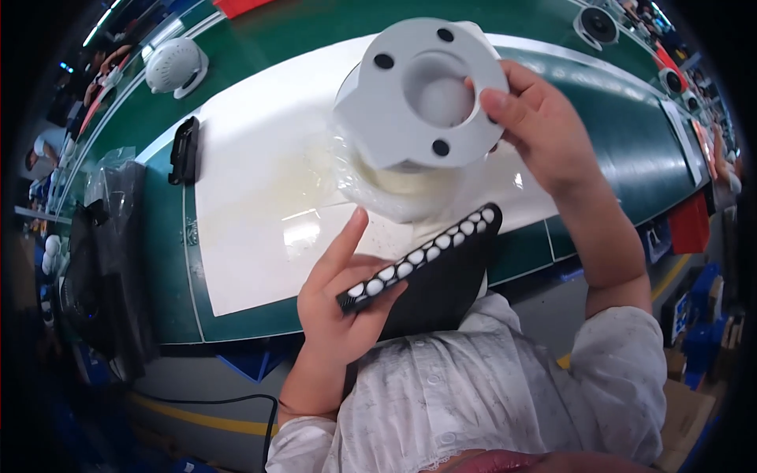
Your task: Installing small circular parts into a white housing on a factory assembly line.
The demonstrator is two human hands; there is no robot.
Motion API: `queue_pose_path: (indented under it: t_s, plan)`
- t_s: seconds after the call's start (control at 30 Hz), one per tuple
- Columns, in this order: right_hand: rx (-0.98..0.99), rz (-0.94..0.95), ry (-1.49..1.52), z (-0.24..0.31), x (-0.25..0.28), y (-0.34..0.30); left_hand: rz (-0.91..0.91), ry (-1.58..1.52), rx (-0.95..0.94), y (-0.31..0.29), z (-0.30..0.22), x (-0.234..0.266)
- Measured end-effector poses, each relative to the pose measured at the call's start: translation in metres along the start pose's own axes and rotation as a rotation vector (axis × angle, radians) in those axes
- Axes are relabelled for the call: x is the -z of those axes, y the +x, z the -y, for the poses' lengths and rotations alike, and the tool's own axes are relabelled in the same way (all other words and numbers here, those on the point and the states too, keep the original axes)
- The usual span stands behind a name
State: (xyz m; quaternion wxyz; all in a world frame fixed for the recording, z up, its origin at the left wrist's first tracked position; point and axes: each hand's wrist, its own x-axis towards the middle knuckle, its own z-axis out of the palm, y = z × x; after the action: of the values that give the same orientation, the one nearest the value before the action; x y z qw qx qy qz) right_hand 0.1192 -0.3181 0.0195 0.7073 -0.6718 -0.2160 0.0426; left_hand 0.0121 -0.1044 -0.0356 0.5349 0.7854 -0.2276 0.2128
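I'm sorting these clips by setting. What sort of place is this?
Probably a factory assembly line. A long green bench carries more white domed units further along, other workers sit in the background, and the right hand holds up a grey plastic housing while the left hand holds a black perforated strip.

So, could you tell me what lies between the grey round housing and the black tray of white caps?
In the head view, only clear plastic wrap lies between the grey round housing and the black tray.
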Motion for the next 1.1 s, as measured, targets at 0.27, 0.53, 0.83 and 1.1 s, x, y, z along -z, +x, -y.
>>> queue_pose_path:
  t_s: [0.27, 0.53, 0.83, 1.1]
  plan:
    - [0.530, -0.369, -1.334, -0.062, 0.028, 0.132, -0.065, -0.120, 0.170, -0.019, 0.006, 0.016]
    - [0.149, -0.303, -1.743, -0.134, 0.073, 0.217, 0.003, -0.136, 0.219, -0.021, 0.008, 0.020]
    - [0.323, -0.360, -1.068, -0.084, 0.048, 0.194, -0.081, -0.217, 0.422, -0.025, 0.006, 0.020]
    - [0.441, -0.642, -0.374, 0.061, 0.041, 0.102, -0.013, -0.182, 0.384, -0.025, 0.008, 0.020]
